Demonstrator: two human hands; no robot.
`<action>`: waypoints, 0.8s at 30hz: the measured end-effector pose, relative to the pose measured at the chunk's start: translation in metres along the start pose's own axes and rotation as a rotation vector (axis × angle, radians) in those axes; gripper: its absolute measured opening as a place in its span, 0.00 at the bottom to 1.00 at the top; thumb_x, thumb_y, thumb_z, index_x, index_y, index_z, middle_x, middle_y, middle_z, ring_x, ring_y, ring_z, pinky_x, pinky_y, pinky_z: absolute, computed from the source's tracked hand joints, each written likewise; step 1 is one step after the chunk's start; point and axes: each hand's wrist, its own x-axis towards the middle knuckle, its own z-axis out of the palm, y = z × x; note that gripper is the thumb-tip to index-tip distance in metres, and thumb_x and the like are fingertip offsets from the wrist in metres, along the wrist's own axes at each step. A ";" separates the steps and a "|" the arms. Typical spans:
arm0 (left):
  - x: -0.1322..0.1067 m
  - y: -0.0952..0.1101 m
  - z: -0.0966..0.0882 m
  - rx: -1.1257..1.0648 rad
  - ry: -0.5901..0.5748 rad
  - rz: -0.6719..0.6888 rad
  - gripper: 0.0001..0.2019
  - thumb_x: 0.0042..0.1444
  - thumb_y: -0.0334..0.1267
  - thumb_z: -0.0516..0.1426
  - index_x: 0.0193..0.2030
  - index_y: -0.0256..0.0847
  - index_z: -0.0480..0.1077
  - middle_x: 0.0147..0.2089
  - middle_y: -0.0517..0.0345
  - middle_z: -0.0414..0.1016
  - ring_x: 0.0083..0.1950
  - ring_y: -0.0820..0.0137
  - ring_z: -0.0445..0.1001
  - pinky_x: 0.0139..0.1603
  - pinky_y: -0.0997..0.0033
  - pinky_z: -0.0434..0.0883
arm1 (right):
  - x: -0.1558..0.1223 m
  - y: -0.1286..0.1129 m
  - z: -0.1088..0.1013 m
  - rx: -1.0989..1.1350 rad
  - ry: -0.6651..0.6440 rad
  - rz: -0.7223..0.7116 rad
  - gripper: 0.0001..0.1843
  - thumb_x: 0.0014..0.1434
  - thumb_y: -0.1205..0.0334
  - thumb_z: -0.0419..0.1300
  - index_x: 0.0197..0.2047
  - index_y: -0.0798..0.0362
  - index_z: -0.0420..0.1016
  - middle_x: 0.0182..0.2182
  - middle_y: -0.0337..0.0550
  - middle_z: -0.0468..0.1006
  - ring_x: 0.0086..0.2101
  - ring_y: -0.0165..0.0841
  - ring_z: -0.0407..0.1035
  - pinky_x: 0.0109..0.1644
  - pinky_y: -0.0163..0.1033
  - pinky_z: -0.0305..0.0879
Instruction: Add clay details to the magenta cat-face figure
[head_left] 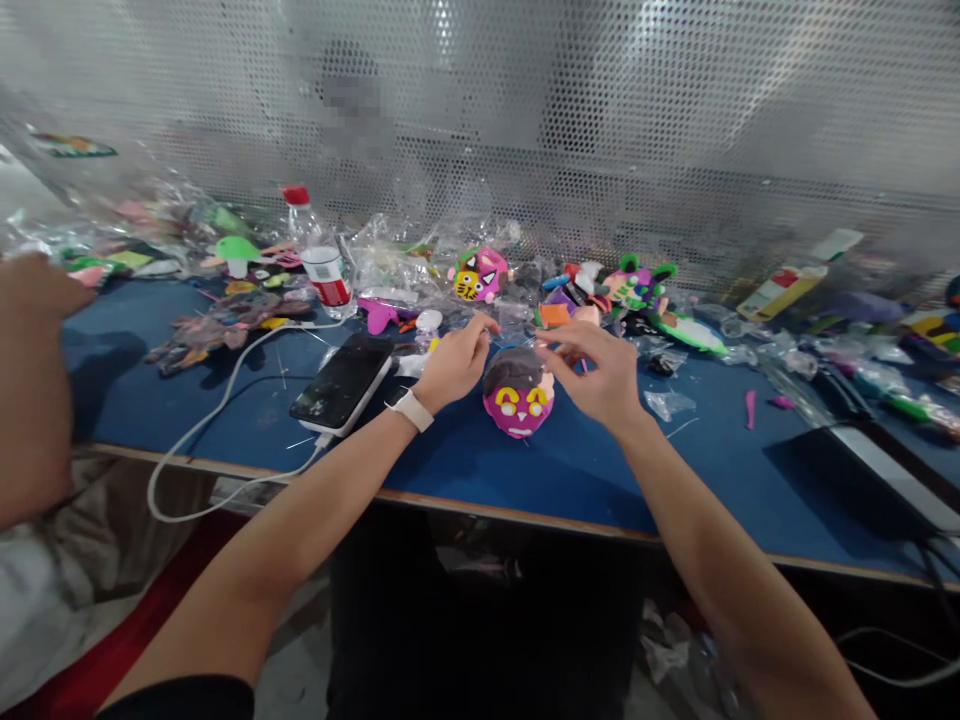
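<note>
Beside clay head: left hand curled, right hand half-open.

The blue table bears clay head, phone, bottle.

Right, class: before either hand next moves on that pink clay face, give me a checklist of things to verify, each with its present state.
1. The pink clay face lies on the blue table, in from its edge: ok.
2. The left hand and right hand flank it: ok.
3. Either hand touching the clay: cannot tell.
4. The phone lies apart from the face: ok.
5. The bottle upright, capped: ok.
6. Table around it free of wrappers: not ok.
</note>
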 end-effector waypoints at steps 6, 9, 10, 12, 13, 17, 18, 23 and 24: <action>-0.002 0.003 0.005 -0.019 -0.030 0.017 0.12 0.72 0.31 0.47 0.53 0.40 0.70 0.33 0.58 0.77 0.33 0.65 0.77 0.39 0.67 0.67 | -0.045 -0.047 -0.006 -0.016 -0.002 0.106 0.04 0.65 0.62 0.68 0.43 0.42 0.83 0.32 0.37 0.85 0.25 0.33 0.76 0.28 0.41 0.75; -0.003 0.003 0.005 -0.028 -0.026 0.021 0.12 0.72 0.32 0.47 0.54 0.40 0.69 0.31 0.59 0.76 0.31 0.65 0.76 0.37 0.67 0.66 | -0.070 -0.058 0.001 -0.056 -0.024 0.220 0.03 0.63 0.62 0.69 0.41 0.44 0.82 0.33 0.38 0.86 0.22 0.32 0.75 0.25 0.40 0.72; -0.003 0.004 0.005 -0.031 -0.025 0.022 0.12 0.72 0.32 0.47 0.54 0.40 0.69 0.31 0.59 0.75 0.30 0.65 0.75 0.36 0.67 0.66 | -0.075 -0.060 0.004 -0.085 -0.024 0.252 0.02 0.63 0.61 0.69 0.40 0.45 0.81 0.31 0.37 0.85 0.22 0.32 0.75 0.25 0.40 0.72; -0.003 0.004 0.004 -0.031 -0.025 0.023 0.12 0.72 0.32 0.46 0.55 0.40 0.69 0.30 0.60 0.75 0.30 0.65 0.75 0.35 0.67 0.65 | -0.082 -0.062 0.009 -0.148 -0.012 0.285 0.02 0.62 0.60 0.69 0.37 0.45 0.80 0.26 0.36 0.83 0.20 0.33 0.73 0.25 0.40 0.71; -0.003 0.004 0.003 -0.028 -0.026 0.023 0.12 0.72 0.32 0.46 0.54 0.40 0.69 0.29 0.60 0.75 0.30 0.65 0.75 0.35 0.66 0.65 | -0.084 -0.063 0.011 -0.171 -0.008 0.291 0.02 0.63 0.60 0.68 0.37 0.45 0.79 0.25 0.35 0.82 0.19 0.33 0.72 0.25 0.40 0.71; -0.002 0.004 0.002 -0.013 -0.020 0.017 0.12 0.72 0.32 0.46 0.54 0.40 0.69 0.31 0.58 0.76 0.30 0.65 0.75 0.36 0.66 0.65 | -0.087 -0.063 0.017 -0.206 -0.007 0.295 0.03 0.64 0.60 0.66 0.36 0.45 0.78 0.24 0.35 0.81 0.19 0.33 0.71 0.26 0.41 0.71; -0.002 0.004 0.002 -0.012 -0.015 0.019 0.12 0.72 0.32 0.46 0.53 0.40 0.69 0.31 0.58 0.76 0.30 0.65 0.75 0.36 0.66 0.65 | -0.087 -0.062 0.017 -0.206 -0.012 0.295 0.04 0.64 0.60 0.66 0.35 0.44 0.78 0.25 0.36 0.82 0.19 0.33 0.71 0.26 0.41 0.71; -0.002 0.001 0.003 -0.035 0.002 0.043 0.11 0.72 0.30 0.46 0.51 0.42 0.68 0.32 0.59 0.76 0.30 0.66 0.75 0.36 0.66 0.66 | -0.088 -0.060 0.018 -0.204 -0.033 0.317 0.04 0.62 0.61 0.66 0.34 0.45 0.78 0.26 0.36 0.82 0.20 0.33 0.71 0.27 0.41 0.70; -0.002 0.001 0.003 -0.039 0.002 0.044 0.10 0.71 0.30 0.47 0.51 0.42 0.68 0.32 0.59 0.76 0.30 0.67 0.75 0.36 0.66 0.66 | -0.087 -0.060 0.018 -0.211 -0.041 0.320 0.05 0.62 0.61 0.66 0.33 0.45 0.78 0.26 0.36 0.82 0.20 0.33 0.71 0.28 0.41 0.70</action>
